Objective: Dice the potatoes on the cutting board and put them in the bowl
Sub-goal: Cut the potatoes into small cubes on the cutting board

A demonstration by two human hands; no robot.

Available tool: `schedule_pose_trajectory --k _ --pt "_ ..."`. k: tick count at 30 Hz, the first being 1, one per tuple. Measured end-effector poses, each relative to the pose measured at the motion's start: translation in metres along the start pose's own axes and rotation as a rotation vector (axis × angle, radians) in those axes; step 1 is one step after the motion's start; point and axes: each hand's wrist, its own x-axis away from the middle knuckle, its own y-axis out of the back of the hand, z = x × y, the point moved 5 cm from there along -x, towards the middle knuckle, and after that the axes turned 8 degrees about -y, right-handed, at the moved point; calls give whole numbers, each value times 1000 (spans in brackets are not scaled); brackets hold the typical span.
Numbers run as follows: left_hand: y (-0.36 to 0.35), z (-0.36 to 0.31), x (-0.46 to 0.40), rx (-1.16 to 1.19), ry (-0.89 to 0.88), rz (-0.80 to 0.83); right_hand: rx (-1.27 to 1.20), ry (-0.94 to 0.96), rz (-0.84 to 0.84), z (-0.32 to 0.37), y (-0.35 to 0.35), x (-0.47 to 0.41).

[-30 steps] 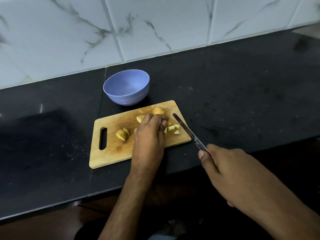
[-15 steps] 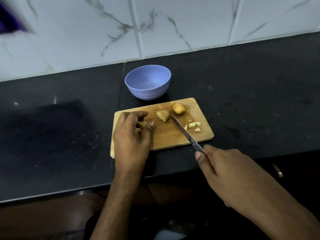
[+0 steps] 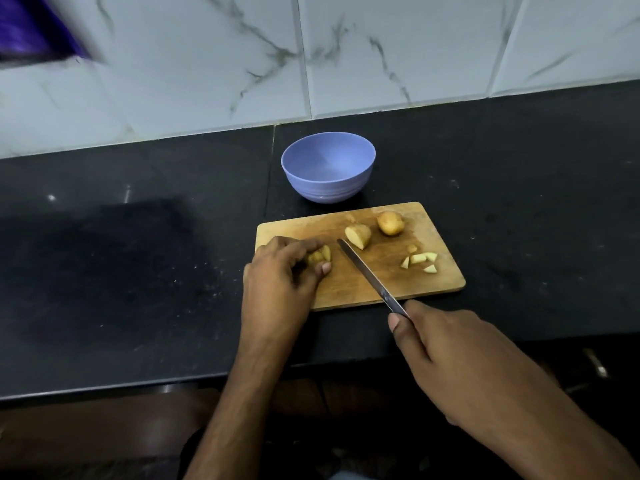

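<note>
Gripping, left hand: my left hand (image 3: pixel 280 271) sits on the left part of the cutting board (image 3: pixel 360 282), fingers curled round a few potato pieces (image 3: pixel 320 255) and pinching them between fingertips and thumb.
Right hand: my right hand (image 3: pixel 460 362) is closed round the handle of the knife (image 3: pixel 370 277); the handle is hidden in my grip, only the metal part shows.
Knife: blade runs diagonally across the board, tip pointing away from me and to the left, ending just beside the halved potato (image 3: pixel 358 235). Whether the edge touches the wood, cannot tell.
Halved potato: lies near the far edge of the board, pale cut face turned to the left.
Whole potato (image 3: pixel 390 222): uncut, skin on, just to the right of the half, close to the far edge.
Diced pieces (image 3: pixel 420 261): small pale cluster on the right part of the board, apart from the blade.
Bowl (image 3: pixel 328 168): lavender-blue, upright on the worktop (image 3: pixel 138 271), just behind the board's far edge; no potato seen inside.
Worktop: black, speckled stone; the board lies near its front edge.
Wall (image 3: pixel 381 53): white marbled tiles behind the worktop.
</note>
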Motion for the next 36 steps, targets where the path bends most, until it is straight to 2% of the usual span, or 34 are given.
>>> schedule_pose_trajectory --k 7,12,22,28,30,34,36 --pt "5 3 0 105 151 -112 -12 5 -7 1 -1 -1" --pt "7 5 3 65 118 -157 -31 28 -11 7 -4 2" --pt "10 2 6 -68 58 -127 8 52 -14 7 -1 11" --pt "16 4 16 112 117 -220 9 68 -23 8 -3 10" --pt "16 -1 17 153 72 -173 -5 62 -22 8 -3 10" --pt "7 -21 18 118 -69 48 -1 39 -11 6 -2 11" --pt "6 -21 18 96 -115 69 0 25 -3 4 -2 11"
